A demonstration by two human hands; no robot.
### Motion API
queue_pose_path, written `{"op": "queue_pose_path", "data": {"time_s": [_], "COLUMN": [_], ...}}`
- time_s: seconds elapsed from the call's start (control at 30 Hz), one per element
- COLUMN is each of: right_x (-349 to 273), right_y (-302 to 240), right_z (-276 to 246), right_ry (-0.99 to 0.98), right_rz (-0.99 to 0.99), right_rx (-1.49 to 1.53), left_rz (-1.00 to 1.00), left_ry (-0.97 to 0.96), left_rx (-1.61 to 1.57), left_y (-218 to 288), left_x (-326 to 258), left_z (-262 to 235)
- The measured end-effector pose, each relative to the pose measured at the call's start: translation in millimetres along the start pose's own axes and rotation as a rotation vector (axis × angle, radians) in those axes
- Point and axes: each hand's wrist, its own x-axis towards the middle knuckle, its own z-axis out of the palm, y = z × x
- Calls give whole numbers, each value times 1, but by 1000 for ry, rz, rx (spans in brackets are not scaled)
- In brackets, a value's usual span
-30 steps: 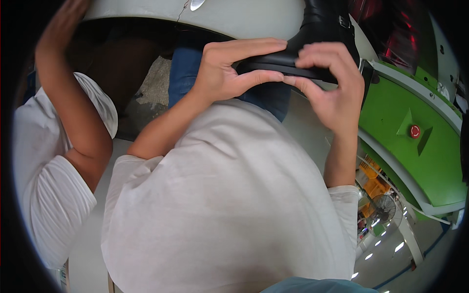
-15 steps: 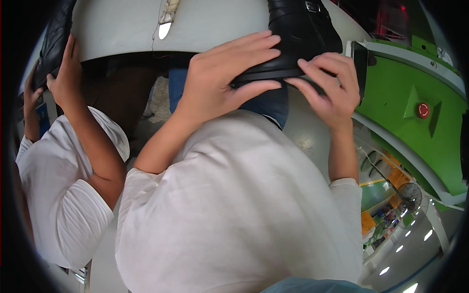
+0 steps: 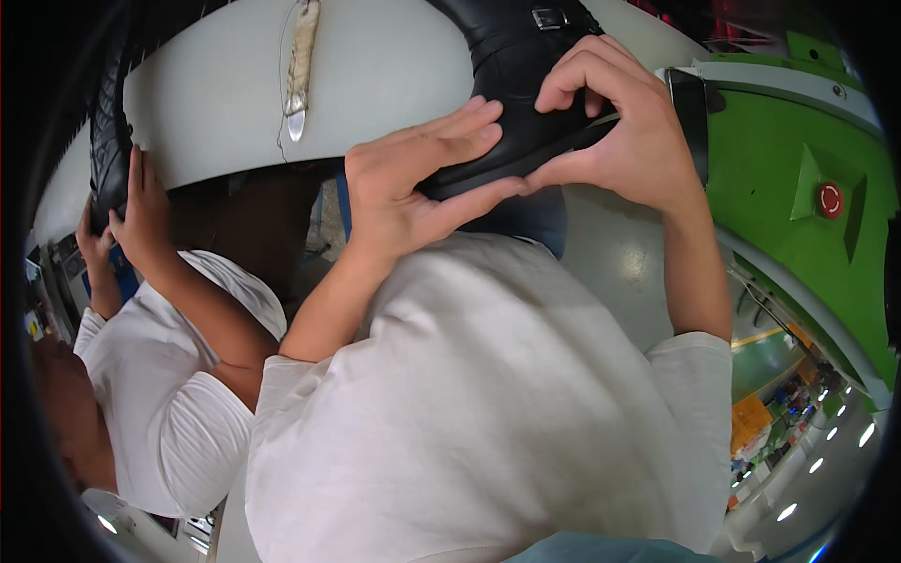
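Holding a black leather boot [image 3: 511,113] between both hands, we have it raised against the curved white work surface [image 3: 375,84] at the top of the view. Our left hand [image 3: 418,178] lies open and flat along the boot's lower edge, fingers stretched toward the right and pressing up against the leather, thumb tucked underneath. Our right hand [image 3: 619,131] curls around the boot from the other side, its fingers bent over the dark upper and its thumb meeting the left fingertips just below, so the boot is grasped between the two. A small metal buckle [image 3: 549,17] sits on the boot's shaft, above our right fingers.

Below the hands, our pale short-sleeved shirt [image 3: 488,413] fills the middle of the picture. A narrow smeared strip [image 3: 300,66] hangs down the white surface, well left of the boot. To the right stands a green machine housing [image 3: 779,188] with a round red button [image 3: 830,199] on it.

At the far left a co-worker in a white shirt [image 3: 160,413] reaches up with one hand [image 3: 141,211] to a second dark boot [image 3: 108,131] at the surface's edge.
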Motion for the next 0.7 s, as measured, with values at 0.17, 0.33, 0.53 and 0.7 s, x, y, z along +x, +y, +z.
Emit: {"op": "queue_pose_path", "data": {"time_s": [0.17, 0.33, 0.53, 0.7], "right_x": [6, 3, -21, -18], "right_y": [64, 45, -47, -100], "right_z": [-29, -18, -88, -126], "right_ry": [181, 90, 97, 86], "right_rz": [505, 577, -8, -323], "right_rx": [241, 768, 196, -408], "left_rz": [40, 178, 527, 728], "left_ry": [66, 14, 41, -253], "left_rx": [-104, -23, 227, 727], "left_y": [-20, -12, 85, 183], "left_x": [-5, -4, 55, 163], "left_z": [-3, -9, -49, -72]}}
